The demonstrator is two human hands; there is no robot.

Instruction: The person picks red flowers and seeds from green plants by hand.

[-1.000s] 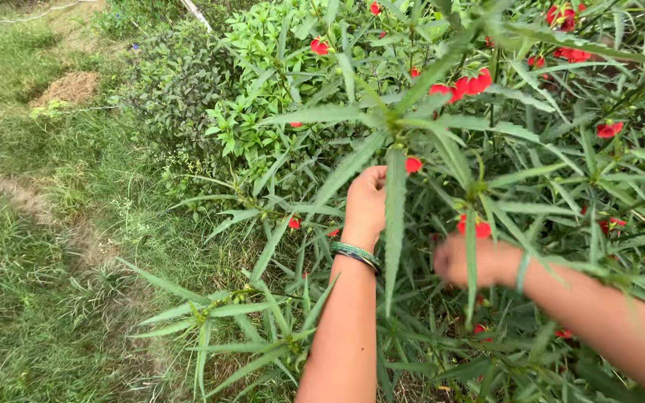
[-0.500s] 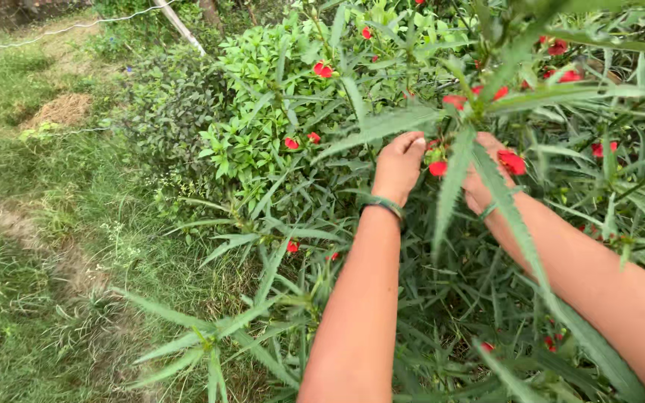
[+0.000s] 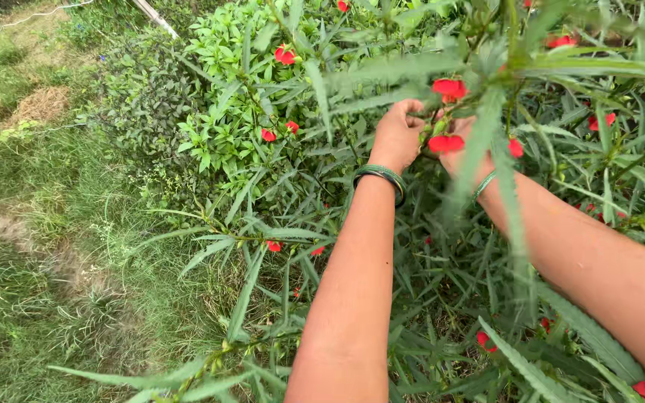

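Progress: we judge the picking is mid-way at this stem; both our hands are up in the bush at one flower cluster, nothing visibly detached yet.
Left hand [image 3: 397, 134]: ours, curled narrow, fingertips pinched at the green stem just below the upper red flower [image 3: 449, 88]; we cannot tell whether it grips the stem or only steadies it.
Right hand [image 3: 463, 153]: mostly hidden behind a long serrated leaf [image 3: 479, 145]; it sits right against the lower red flower [image 3: 446, 143], touching or nearly so. How far open it is, we cannot tell.
Flower location: both blooms sit between our two hands, high in the spiky-leaved bush [image 3: 561, 186], well off the ground.
Wrists: green bangles [image 3: 381, 177] on the left; a thin green band [image 3: 484, 186] on the right.
Left to do: we judge plenty remains; more red blooms show on the broad-leaved shrub [image 3: 240, 112] to the left, further right in the bush, and low near our right forearm.
Ground: grass path [image 3: 39, 246] on the left, untouched.
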